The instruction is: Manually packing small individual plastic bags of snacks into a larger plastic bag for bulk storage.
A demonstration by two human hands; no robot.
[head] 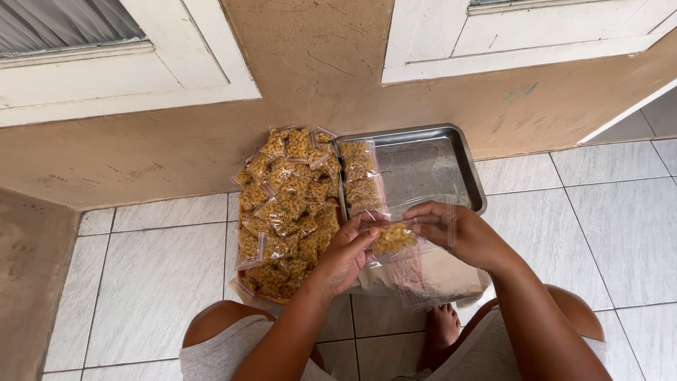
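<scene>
Small pasta bag [393, 238] at frame centre, long axis left-right. Left hand [345, 255] pinches left end, right hand [451, 231] pinches right top edge. Tray [471, 169] just above; bag pile [289, 212] left.

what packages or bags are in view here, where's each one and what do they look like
Small bag: clear plastic with yellow pasta inside, between the left hand and right hand.
Heap of bags: same clear pasta packs, on the floor left of the tray.
Row of bags: along the left side of the steel tray.
</scene>
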